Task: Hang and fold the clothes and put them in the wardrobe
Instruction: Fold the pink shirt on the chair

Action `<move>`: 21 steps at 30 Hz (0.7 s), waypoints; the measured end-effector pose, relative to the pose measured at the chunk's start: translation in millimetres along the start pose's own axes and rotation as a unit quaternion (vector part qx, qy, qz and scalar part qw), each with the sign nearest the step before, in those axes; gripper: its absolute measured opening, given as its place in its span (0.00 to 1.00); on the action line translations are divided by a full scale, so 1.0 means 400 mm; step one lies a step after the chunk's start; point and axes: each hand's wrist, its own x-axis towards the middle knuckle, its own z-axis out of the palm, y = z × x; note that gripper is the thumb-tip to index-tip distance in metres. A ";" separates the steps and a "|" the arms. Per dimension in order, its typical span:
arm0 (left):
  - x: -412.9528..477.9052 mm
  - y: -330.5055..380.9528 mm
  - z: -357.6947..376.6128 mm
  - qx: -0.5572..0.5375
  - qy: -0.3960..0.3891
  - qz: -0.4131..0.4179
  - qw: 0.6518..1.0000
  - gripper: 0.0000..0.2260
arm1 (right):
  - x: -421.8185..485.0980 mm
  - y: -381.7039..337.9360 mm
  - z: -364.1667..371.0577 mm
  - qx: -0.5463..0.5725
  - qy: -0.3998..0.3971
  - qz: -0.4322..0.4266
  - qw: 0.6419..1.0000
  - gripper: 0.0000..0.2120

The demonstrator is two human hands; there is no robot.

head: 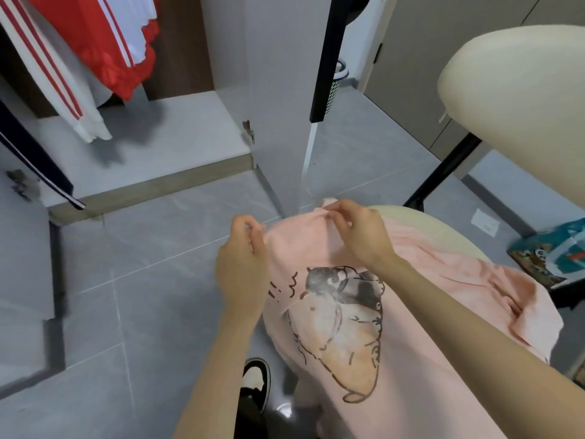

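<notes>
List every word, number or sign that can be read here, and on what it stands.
"!!": apparently, on the pink T-shirt, left of the cat print.
Lettering along the cat print's right edge: too blurred to read.
Teal package: print too blurred.
Paper slip on the floor: marks too small.

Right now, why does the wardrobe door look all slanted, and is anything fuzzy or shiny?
Head view: the wide lens tilts the wardrobe door and bends the floor tile lines; the left edge is smeared; a small glare spot sits by the shoe; the hanging clothes cast soft shadows on the wardrobe base.
</notes>
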 end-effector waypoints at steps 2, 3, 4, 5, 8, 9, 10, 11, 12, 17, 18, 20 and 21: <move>-0.007 -0.010 0.026 -0.002 -0.066 -0.003 0.998 0.05 | 0.008 0.033 0.003 0.019 -0.035 0.031 0.999 0.11; -0.020 -0.010 0.043 -0.004 -0.112 0.000 0.994 0.05 | 0.016 0.056 0.000 -0.003 -0.025 0.050 0.998 0.12; -0.035 -0.010 0.061 -0.004 -0.150 0.012 0.989 0.06 | 0.028 0.082 -0.006 -0.042 -0.006 0.076 0.996 0.14; -0.048 -0.009 0.081 0.003 -0.178 0.037 0.983 0.08 | 0.042 0.110 -0.014 -0.081 0.014 0.116 0.990 0.15; -0.074 -0.012 0.130 0.081 -0.246 0.125 0.958 0.15 | 0.083 0.171 -0.029 -0.105 0.004 0.293 0.950 0.22; -0.079 -0.018 0.141 0.114 -0.270 0.138 0.946 0.16 | 0.091 0.180 -0.028 -0.118 -0.009 0.333 0.936 0.25; -0.083 -0.024 0.149 0.143 -0.286 0.145 0.936 0.17 | 0.096 0.187 -0.026 -0.136 -0.016 0.354 0.925 0.27; -0.086 -0.032 0.154 0.162 -0.293 0.149 0.930 0.18 | 0.101 0.194 -0.024 -0.149 -0.016 0.360 0.921 0.28; -0.087 -0.038 0.157 0.171 -0.293 0.152 0.928 0.18 | 0.106 0.197 -0.023 -0.152 -0.016 0.359 0.921 0.27; -0.088 -0.031 0.166 0.156 -0.259 0.160 0.940 0.18 | 0.122 0.184 -0.070 -0.013 -0.111 0.309 0.945 0.10; -0.091 -0.027 0.171 0.145 -0.251 0.167 0.942 0.18 | 0.124 0.170 -0.087 0.041 -0.099 0.286 0.952 0.09; -0.099 -0.017 0.180 0.131 -0.249 0.189 0.941 0.19 | 0.124 0.129 -0.127 0.157 -0.011 0.230 0.960 0.05; -0.101 -0.014 0.184 0.128 -0.257 0.197 0.938 0.20 | 0.116 0.110 -0.150 0.213 0.028 0.202 0.955 0.05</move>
